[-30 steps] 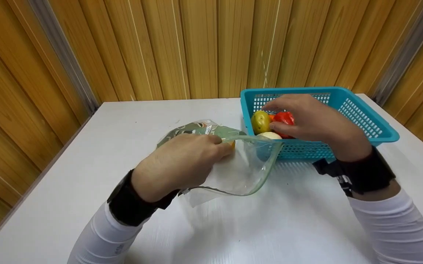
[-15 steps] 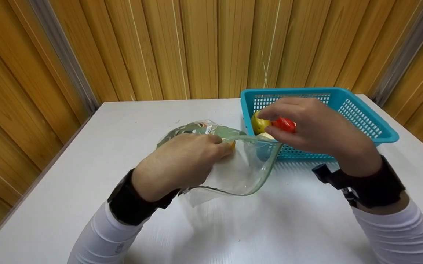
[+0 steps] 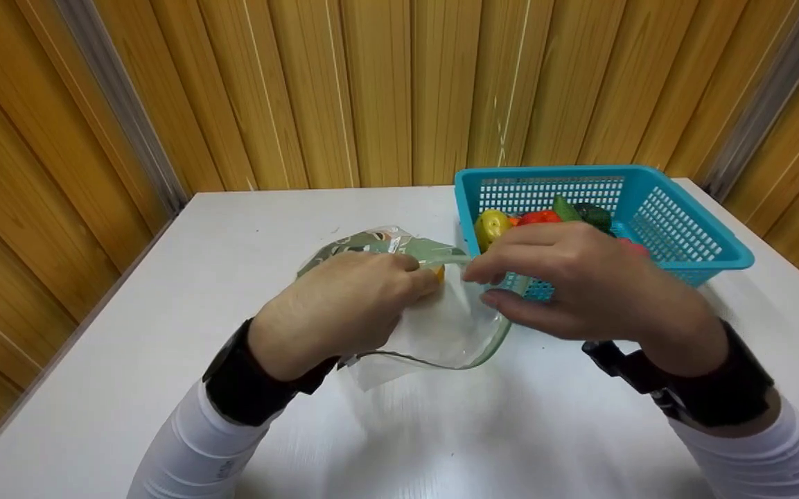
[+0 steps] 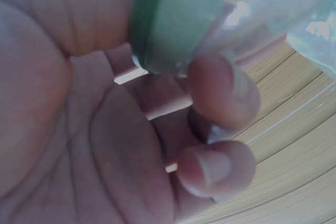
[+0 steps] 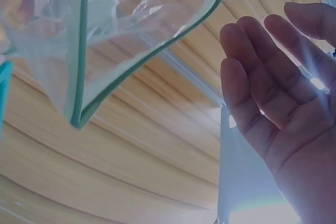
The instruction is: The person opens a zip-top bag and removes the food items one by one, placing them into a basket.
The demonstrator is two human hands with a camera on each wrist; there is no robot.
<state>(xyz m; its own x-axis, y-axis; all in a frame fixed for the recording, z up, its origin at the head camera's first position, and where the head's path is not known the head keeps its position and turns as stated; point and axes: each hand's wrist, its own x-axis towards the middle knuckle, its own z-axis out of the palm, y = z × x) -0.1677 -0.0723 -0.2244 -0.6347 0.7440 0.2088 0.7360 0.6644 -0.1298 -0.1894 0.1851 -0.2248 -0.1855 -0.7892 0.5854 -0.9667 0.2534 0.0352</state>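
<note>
My left hand (image 3: 340, 305) pinches the rim of a clear zip bag (image 3: 451, 339) with green edging. In the left wrist view the bag's green strip (image 4: 168, 22) lies between thumb and fingers. The bag's mouth gapes toward the right. Something orange-yellow (image 3: 439, 273) shows at the left fingertips, mostly hidden. My right hand (image 3: 572, 284) hovers at the bag's right side, thumb and fingers parted, holding nothing. In the right wrist view its fingers (image 5: 247, 93) are lightly bent, apart from the bag's edge.
Behind the right hand stands a turquoise basket (image 3: 707, 265). In it lie a yellow-green fruit or vegetable (image 3: 491, 227), a red one (image 3: 539, 217), a green piece (image 3: 565, 208), a dark green one (image 3: 593, 216) and a pinkish-red one (image 3: 635, 247). Wood-look panels (image 3: 371, 97) border the white table (image 3: 233, 249).
My right hand has come from over the basket toward me and slightly left, to the bag's right edge. Green pieces in the basket are now uncovered. My left hand keeps its place.
</note>
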